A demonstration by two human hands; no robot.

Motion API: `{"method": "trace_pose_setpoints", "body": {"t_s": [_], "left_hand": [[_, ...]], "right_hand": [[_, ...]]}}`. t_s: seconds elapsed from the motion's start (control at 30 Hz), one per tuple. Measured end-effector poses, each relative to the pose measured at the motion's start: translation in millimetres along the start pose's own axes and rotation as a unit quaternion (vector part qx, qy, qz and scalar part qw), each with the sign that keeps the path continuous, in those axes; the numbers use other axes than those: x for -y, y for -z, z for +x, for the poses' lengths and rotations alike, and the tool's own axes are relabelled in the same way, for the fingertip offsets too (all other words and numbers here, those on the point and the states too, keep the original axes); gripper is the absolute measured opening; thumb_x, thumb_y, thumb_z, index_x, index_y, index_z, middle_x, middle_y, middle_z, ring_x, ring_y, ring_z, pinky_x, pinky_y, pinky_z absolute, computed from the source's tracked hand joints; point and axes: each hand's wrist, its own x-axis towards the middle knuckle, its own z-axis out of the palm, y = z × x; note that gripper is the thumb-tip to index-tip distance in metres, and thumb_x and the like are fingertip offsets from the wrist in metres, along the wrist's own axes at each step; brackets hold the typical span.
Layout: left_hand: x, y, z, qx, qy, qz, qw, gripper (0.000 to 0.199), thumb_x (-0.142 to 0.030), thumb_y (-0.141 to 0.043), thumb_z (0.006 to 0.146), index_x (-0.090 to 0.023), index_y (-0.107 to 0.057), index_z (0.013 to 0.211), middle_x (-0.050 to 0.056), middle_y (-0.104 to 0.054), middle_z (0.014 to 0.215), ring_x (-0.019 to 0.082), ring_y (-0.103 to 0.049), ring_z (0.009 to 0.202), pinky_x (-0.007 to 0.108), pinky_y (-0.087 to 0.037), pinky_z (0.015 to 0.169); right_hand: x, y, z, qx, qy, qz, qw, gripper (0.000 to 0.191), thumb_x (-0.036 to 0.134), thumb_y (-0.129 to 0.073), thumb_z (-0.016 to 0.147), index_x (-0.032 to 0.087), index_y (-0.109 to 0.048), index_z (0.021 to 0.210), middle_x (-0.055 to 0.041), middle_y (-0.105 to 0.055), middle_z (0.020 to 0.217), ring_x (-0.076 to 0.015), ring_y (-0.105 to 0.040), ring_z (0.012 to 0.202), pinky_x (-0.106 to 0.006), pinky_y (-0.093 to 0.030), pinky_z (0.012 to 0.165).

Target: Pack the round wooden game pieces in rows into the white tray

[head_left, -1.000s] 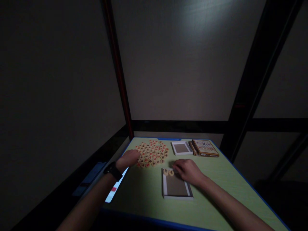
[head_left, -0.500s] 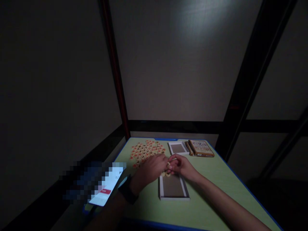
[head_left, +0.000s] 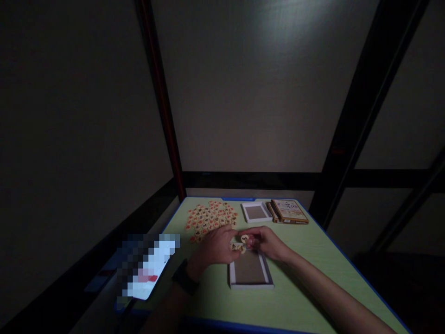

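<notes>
My right hand (head_left: 267,242) pinches a round xiangqi piece (head_left: 244,239) with a dark character, just above the far end of a shallow box (head_left: 270,284). Two more pieces (head_left: 233,247) sit side by side at that end of the box. My left hand (head_left: 217,245), with a dark watch on its wrist, reaches over the box's far left corner. Its thumb touches the near side of those two pieces, and its fingers stretch toward my right fingertips. Behind my left hand many loose xiangqi pieces (head_left: 212,215), red and black marked, lie spread on the green table (head_left: 313,278).
A second shallow box (head_left: 247,218) with a white rim stands at the table's back. Printed boxes (head_left: 289,211) are stacked to its right. A lit phone or tablet screen (head_left: 158,264), partly pixelated, lies at the left edge. Walls rise behind and left.
My right hand has turned the pinched piece so its marked face shows. My left hand has shifted slightly, its thumb now against the pieces in the box. The view has moved a little.
</notes>
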Motion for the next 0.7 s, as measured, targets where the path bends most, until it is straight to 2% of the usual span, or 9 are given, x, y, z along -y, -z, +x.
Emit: {"method": "trace_pose_setpoints", "body": {"t_s": [0.13,0.23,0.33,0.47,0.7], "left_hand": [[2.3,-9.8,-0.6,0.003,0.007,-0.020,1.000,0.024,-0.033,-0.066,0.077,-0.023,-0.068,0.098,0.006,-0.066,0.102,0.023,-0.062,0.099,0.031,-0.048,0.088],[6.2,-14.8,-1.3,0.001,0.002,-0.041,0.999,0.023,-0.028,-0.065,0.075,-0.022,-0.068,0.097,0.005,-0.067,0.099,0.023,-0.063,0.096,0.031,-0.049,0.085],[9.5,-18.3,-2.6,-0.009,-0.006,-0.058,0.998,0.027,-0.025,-0.065,0.073,-0.021,-0.067,0.100,0.006,-0.068,0.101,0.023,-0.063,0.099,0.032,-0.049,0.088],[9.7,-20.4,-4.3,-0.023,0.006,-0.053,0.998,0.023,-0.025,-0.064,0.074,-0.021,-0.067,0.096,0.005,-0.069,0.100,0.023,-0.063,0.098,0.032,-0.048,0.088],[7.7,-17.9,-7.3,-0.029,0.018,-0.035,0.999,0.018,-0.027,-0.064,0.076,-0.023,-0.065,0.093,0.005,-0.071,0.098,0.023,-0.065,0.094,0.032,-0.048,0.084]], "right_hand": [[11.3,-2.9,-7.4,0.019,0.047,-0.172,0.984,0.023,0.017,-0.058,0.078,0.015,-0.074,0.094,0.0006,-0.066,0.068,-0.0127,-0.056,0.060,-0.024,-0.044,0.059],[17.5,-5.6,-11.2,0.013,0.089,-0.317,0.944,0.017,0.013,-0.063,0.077,0.017,-0.074,0.089,-0.0012,-0.069,0.075,-0.0160,-0.061,0.070,-0.025,-0.045,0.066],[15.3,-8.3,-12.4,0.002,0.106,-0.411,0.905,0.015,0.020,-0.074,0.076,0.017,-0.073,0.091,-0.0057,-0.070,0.084,-0.0202,-0.064,0.078,-0.027,-0.046,0.071],[9.3,-10.6,-12.9,-0.008,0.119,-0.467,0.876,0.020,0.029,-0.076,0.079,0.018,-0.073,0.096,-0.0074,-0.069,0.087,-0.0219,-0.064,0.082,-0.028,-0.046,0.072],[10.7,-13.0,-14.6,0.011,0.135,-0.472,0.871,0.021,0.023,-0.068,0.083,0.019,-0.070,0.103,-0.0055,-0.071,0.087,-0.0206,-0.064,0.081,-0.028,-0.044,0.072]]}}
